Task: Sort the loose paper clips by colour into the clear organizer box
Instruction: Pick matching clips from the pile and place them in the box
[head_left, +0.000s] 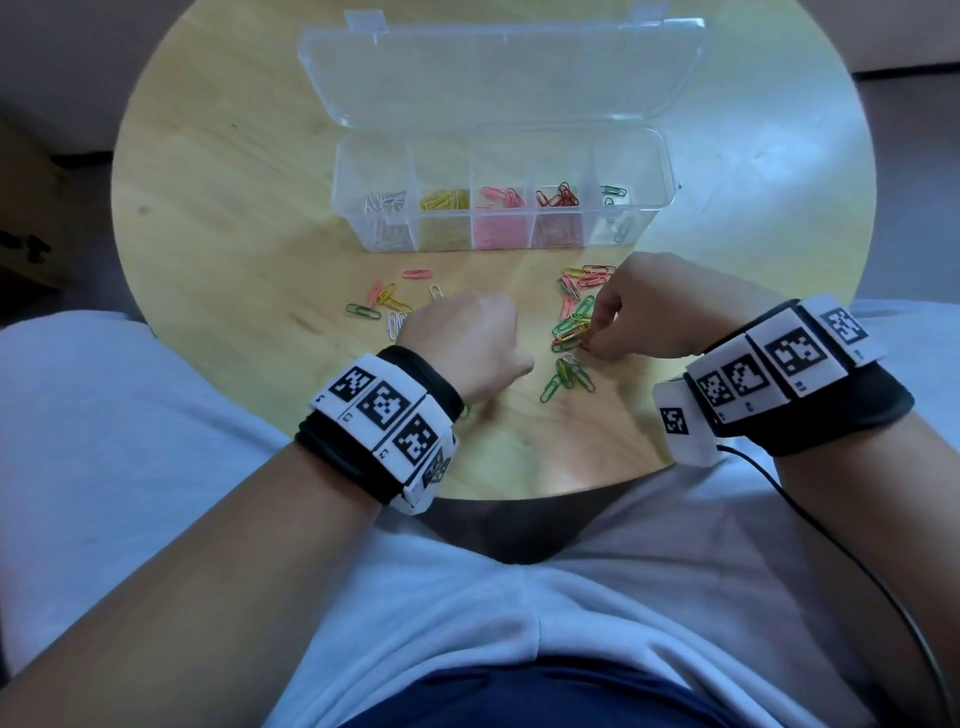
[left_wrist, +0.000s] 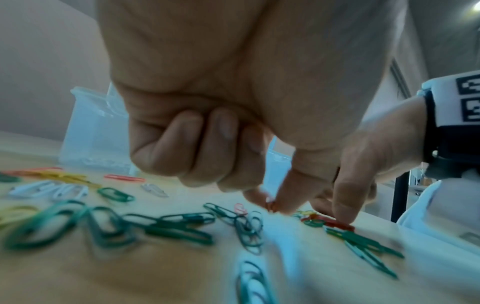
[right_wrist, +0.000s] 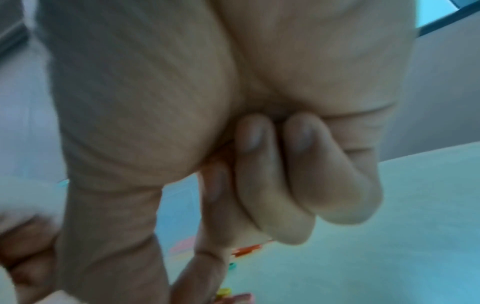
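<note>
Paper clips (head_left: 571, 332) lie loose in the lower middle of the head view, and the right hand (head_left: 660, 312) has its fingers (head_left: 597, 343) bent down onto that heap, tips meeting at a red clip (left_wrist: 337, 223); whether it is truly pinched I cannot tell. The clip lies directly under those tips, its long axis roughly toward the frame's lower right in the left wrist view. The left hand (head_left: 467, 338) sits curled just left of the heap, some fingers folded; whether it holds anything is unclear. A smaller scatter (head_left: 389, 304) lies further left. The organizer box (head_left: 644, 150) stands open above, centre frame, on the tabletop (head_left: 234, 182), with reds in the fourth compartment (head_left: 558, 197).
</note>
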